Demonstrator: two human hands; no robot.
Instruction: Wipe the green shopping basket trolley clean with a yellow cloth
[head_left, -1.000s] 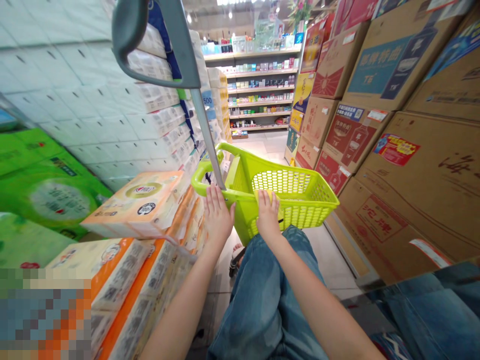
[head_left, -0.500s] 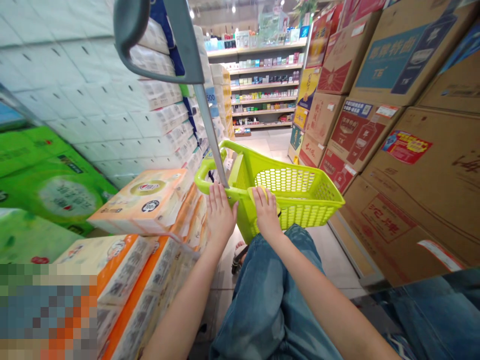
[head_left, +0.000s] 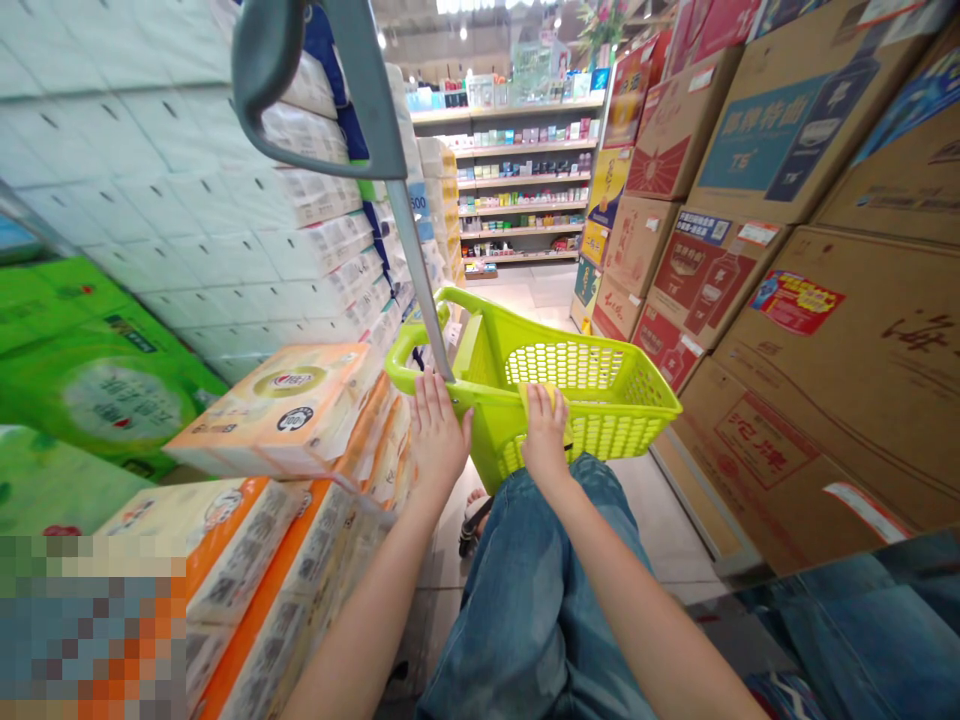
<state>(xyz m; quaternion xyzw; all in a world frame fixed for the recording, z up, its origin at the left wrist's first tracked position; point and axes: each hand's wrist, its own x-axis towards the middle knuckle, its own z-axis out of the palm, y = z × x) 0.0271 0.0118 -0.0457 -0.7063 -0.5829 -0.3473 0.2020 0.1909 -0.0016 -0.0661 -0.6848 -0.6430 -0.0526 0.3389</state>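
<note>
A lime-green rolling shopping basket [head_left: 600, 425] with perforated sides stands in front of my knees. Its grey pull handle [head_left: 382, 130] rises on a metal pole [head_left: 421, 270] at the left end. My left hand [head_left: 439, 430] lies on the basket's near left corner beside the pole base, fingers stretched out and thumb apart. On the near rim, further right, my right hand [head_left: 545, 435] presses a yellow cloth [head_left: 538, 392] against the basket; most of the cloth is hidden under the fingers. The part of the basket interior in sight shows only its bare mesh walls.
Tissue packs [head_left: 277, 400] are piled low at left, with a tall wall of white packs [head_left: 202, 200] behind. Cardboard cartons [head_left: 810, 340] are stacked along the right. Shelves of small goods [head_left: 525, 180] stand beyond the tiled aisle [head_left: 536, 300].
My right hand has slid right along the basket's near rim with the yellow cloth. My left hand stays at the corner. The view has shifted slightly.
</note>
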